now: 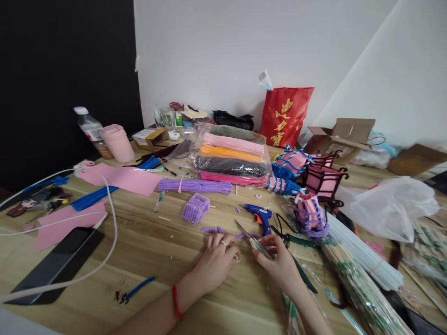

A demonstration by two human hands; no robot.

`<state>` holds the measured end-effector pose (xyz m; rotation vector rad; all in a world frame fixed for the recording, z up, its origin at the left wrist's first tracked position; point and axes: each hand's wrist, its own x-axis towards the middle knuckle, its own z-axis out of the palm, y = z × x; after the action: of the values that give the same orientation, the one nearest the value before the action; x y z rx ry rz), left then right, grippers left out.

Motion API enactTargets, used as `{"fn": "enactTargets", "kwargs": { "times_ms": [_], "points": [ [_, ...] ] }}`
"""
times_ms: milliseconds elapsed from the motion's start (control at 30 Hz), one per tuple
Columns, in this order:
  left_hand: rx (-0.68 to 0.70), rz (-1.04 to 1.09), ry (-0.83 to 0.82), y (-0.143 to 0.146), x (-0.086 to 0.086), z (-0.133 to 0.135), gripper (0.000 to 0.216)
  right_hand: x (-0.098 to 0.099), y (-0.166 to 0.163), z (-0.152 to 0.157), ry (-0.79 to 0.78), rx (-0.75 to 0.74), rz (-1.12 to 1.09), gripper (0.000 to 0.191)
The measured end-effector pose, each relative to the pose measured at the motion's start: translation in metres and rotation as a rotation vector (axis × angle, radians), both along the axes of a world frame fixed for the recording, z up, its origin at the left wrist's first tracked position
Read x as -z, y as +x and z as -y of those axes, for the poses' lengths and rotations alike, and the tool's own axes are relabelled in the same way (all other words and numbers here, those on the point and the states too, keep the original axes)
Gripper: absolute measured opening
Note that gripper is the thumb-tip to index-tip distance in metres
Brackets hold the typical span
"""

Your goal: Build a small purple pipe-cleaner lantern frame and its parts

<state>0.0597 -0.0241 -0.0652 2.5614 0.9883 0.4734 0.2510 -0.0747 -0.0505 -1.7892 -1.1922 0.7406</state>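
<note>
Head view: a phone lies at far left; a purple box sits on the table, near the middle. My left hand is next, fingers bent low; a pale stick shows at its fingertips (whether pinched, I cannot tell). The blade, pointing away and leftward, is grasped in my right hand. The glue gun lies just beyond the blade; a lantern stands farther right.
</note>
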Motion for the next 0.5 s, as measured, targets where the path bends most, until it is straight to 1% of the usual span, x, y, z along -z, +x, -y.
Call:
{"fn": "enactTargets", "kwargs": {
  "times_ms": [100,133,200,267,367,433,500],
  "points": [
    [-0.04,-0.004,-0.042,-0.001,0.002,-0.001,0.008,0.003,0.004,-0.005,-0.018,0.001,0.028,0.035],
    [-0.046,-0.002,-0.055,-0.001,0.001,-0.001,0.008,0.004,0.004,-0.007,-0.031,-0.011,0.07,0.034],
    [-0.044,0.022,-0.075,-0.003,-0.002,-0.003,0.008,0.005,0.003,-0.009,-0.049,-0.027,0.246,0.031],
    [-0.046,0.085,-0.091,-0.006,-0.006,-0.005,0.007,0.005,-0.003,-0.009,-0.07,-0.036,0.5,0.028],
    [-0.113,0.285,-0.168,-0.012,-0.011,-0.011,0.005,0.001,-0.018,-0.008,-0.105,-0.083,0.824,0.033],
    [-0.212,0.472,-0.275,-0.017,-0.013,-0.018,0.012,-0.004,-0.028,-0.01,-0.094,-0.172,0.95,0.037],
    [-0.331,0.64,-0.394,-0.022,-0.014,-0.026,0.021,-0.011,-0.035,-0.016,-0.066,-0.294,1.019,0.035]
  ]
}}
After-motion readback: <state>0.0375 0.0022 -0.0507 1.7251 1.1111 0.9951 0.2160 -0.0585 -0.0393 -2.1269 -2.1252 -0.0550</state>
